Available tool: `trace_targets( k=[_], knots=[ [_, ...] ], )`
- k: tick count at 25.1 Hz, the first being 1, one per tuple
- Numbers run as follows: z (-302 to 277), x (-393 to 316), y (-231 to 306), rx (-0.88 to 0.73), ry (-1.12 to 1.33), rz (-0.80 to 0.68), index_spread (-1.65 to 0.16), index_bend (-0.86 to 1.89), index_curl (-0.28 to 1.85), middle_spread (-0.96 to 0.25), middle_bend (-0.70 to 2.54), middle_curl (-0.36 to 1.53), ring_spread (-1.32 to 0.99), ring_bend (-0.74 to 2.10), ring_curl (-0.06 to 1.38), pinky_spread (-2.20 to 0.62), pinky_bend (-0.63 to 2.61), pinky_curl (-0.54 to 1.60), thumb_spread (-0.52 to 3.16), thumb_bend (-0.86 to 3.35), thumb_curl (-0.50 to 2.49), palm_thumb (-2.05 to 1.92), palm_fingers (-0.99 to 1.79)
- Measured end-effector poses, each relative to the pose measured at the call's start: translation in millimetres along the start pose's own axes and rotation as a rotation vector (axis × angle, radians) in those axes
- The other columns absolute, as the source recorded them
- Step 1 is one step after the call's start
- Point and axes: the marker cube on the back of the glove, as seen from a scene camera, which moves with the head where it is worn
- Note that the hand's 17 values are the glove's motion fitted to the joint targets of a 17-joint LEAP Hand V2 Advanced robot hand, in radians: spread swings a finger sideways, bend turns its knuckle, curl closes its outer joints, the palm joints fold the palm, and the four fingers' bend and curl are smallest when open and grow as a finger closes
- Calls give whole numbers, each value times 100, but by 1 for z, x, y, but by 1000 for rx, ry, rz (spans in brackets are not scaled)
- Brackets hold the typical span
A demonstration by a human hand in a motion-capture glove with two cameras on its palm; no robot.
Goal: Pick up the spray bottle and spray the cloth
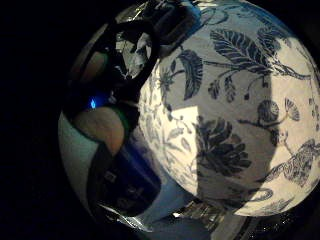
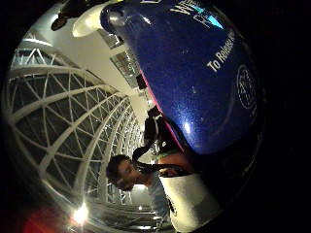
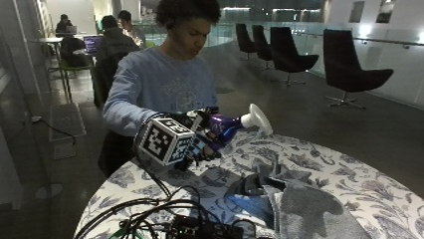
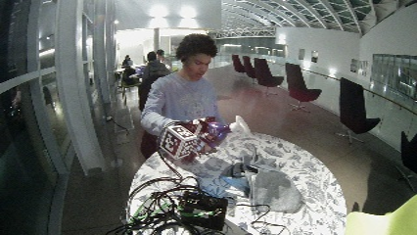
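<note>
Bottle (image 3: 228, 124) is off the desk (image 3: 371, 186), held in the air by the gloved right hand (image 3: 199, 142). Grip is closed round the blue-purple body; the thumb-side palm view is filled by that body close against the palm. White nozzle end (image 3: 257, 118) points out over the desk toward the cloth side.

Cloth (image 3: 311, 211): grey, crumpled, lying on the patterned desk, near the front edge, below and beyond the nozzle, apart from the bottle. Some blue fabric (image 3: 255, 204) sits just beside it.

Progress, as judged: pick-up done. Bottle lifted and roughly aimed. Spraying not shown: no mist visible, and I cannot tell whether a finger is on the trigger. Left to do: bring the nozzle closer over the cloth, squeeze.

Cables (image 3: 152, 214) lie at the desk's near edge.
</note>
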Motion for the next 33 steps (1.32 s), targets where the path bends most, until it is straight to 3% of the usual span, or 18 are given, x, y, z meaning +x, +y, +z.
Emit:
trace_targets(
  k=[3,7,12,17,25,33],
  knots=[
    [10,-9,-1,14,-13,-101,-37,-2,-1,4,53,41,7,91,39,22,80,37,97,-3,40,60,58],
    [35,-31,0,18,-14,-351,-38,-6,-3,4,55,42,7,92,40,23,80,37,98,-2,39,60,46],
    [90,-59,-7,11,77,-654,-38,0,-1,3,58,43,6,91,40,25,72,36,96,-1,41,67,35],
    [154,-68,-26,10,78,-848,-39,1,-1,2,59,43,6,90,39,26,67,34,95,-1,42,71,29],
    [219,-47,-67,-30,68,-803,-38,4,1,1,58,42,5,88,37,25,64,33,93,-3,42,73,30],
    [233,-37,-81,-27,121,-746,-37,4,1,1,57,41,6,86,36,25,63,33,92,-3,42,73,30]
  ],
)
